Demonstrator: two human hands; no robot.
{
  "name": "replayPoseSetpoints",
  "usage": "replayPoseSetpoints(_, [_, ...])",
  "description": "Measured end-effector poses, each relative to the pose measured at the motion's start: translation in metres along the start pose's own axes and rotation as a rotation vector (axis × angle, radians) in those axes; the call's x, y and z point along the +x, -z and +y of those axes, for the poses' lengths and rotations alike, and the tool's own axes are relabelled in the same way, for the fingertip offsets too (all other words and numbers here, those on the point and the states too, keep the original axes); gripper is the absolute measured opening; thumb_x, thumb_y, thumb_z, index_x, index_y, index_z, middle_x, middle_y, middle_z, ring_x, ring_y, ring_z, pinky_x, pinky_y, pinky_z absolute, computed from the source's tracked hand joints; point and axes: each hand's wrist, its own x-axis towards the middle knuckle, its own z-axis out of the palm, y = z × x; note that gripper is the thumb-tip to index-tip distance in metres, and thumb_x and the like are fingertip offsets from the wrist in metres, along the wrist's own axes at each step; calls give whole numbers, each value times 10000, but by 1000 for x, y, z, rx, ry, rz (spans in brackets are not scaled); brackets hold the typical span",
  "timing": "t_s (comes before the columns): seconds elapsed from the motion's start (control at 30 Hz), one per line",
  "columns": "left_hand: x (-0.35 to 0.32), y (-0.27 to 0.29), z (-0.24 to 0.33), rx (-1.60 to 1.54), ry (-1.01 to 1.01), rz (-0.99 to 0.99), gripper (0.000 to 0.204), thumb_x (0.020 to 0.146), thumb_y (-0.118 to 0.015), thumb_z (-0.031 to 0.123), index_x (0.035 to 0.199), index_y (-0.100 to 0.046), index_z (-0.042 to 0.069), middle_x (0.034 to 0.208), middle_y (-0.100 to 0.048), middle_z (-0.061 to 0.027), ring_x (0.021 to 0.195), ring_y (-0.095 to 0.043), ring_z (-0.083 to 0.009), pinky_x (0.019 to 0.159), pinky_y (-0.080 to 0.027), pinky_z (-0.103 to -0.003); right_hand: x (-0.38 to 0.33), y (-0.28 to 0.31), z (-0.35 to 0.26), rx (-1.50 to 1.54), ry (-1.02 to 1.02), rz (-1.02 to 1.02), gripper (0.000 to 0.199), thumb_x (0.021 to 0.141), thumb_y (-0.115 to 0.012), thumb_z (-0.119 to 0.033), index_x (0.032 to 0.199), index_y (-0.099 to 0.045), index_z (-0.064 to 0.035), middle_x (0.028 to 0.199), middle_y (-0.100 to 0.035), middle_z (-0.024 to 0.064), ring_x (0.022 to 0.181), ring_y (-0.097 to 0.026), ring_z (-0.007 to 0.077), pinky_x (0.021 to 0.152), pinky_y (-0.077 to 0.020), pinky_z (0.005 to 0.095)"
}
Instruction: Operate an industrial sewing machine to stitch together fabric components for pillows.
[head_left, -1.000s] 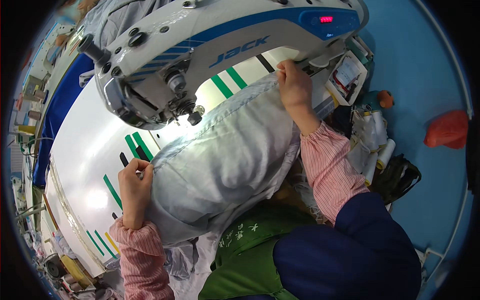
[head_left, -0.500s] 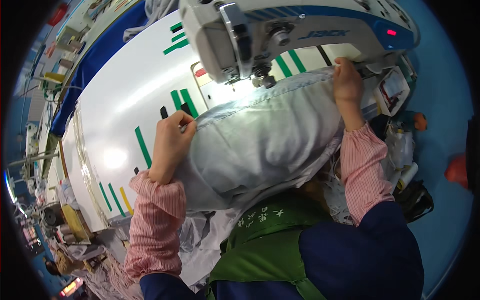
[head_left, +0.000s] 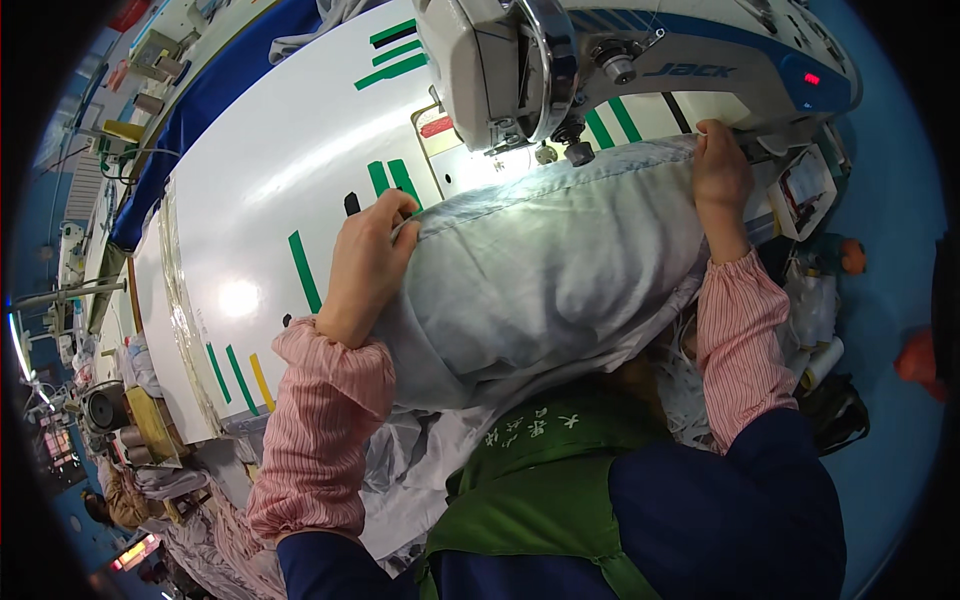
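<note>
A pale grey-blue piece of fabric (head_left: pixel 560 270) is stretched between my hands, with its stitched edge along the far side. My left hand (head_left: pixel 368 262) pinches the left end of that edge, fingers closed on it. At the opposite end, my right hand (head_left: pixel 722 182) grips the same edge close to the machine's pillar. The middle of the edge lies just in front of the lit needle area of a white and blue sewing machine (head_left: pixel 470 85). Fabric folds hang over the table's near side toward my lap; the needle tip itself is hard to make out.
The white tabletop (head_left: pixel 235 215) carries green strips of tape (head_left: pixel 305 272) and a yellow one. An open white box (head_left: pixel 805 190) stands beyond my right hand, with thread cones (head_left: pixel 822 362) below it. A blue cloth (head_left: pixel 205 125) hangs along the table's far left edge.
The whole view has shifted, so machine, table and hands all appear farther right. Both hands keep their hold on the fabric edge, which looks nearly unmoved relative to the machine.
</note>
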Motion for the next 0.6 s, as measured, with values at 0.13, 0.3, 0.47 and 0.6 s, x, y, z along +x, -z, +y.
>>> replayPoseSetpoints(0.13, [-4,1,6,161,-133,-7,246,848,-592,29,1082,-602,105,891,-646,-123,732,-635,-334,625,-500,-409,2,1,2,-8,5,-10,165,892,-572,-113,1055,-598,-106,1053,-661,97,949,-641,324,778,-517,409])
replayPoseSetpoints(0.3, [-2,4,5,238,-152,-114,294,852,-562,24,1102,-653,149,795,-577,-106,695,-608,-330,615,-487,-421,1,0,1,-26,1,-17,158,900,-564,-118,1052,-605,-103,1058,-664,96,958,-642,323,788,-518,399])
replayPoseSetpoints(0.47, [0,8,4,220,-170,-147,329,849,-570,25,1130,-682,152,788,-574,-100,702,-608,-320,615,-481,-419,1,0,1,-26,2,-18,168,910,-557,-129,1068,-608,-104,1077,-664,90,973,-640,317,796,-519,394])
replayPoseSetpoints(0.6, [-1,8,5,295,-202,-160,342,844,-567,29,1135,-692,156,777,-556,-94,690,-609,-297,608,-484,-415,1,1,2,-18,24,-10,170,920,-548,-139,1074,-610,-103,1083,-663,92,979,-639,320,799,-519,394])
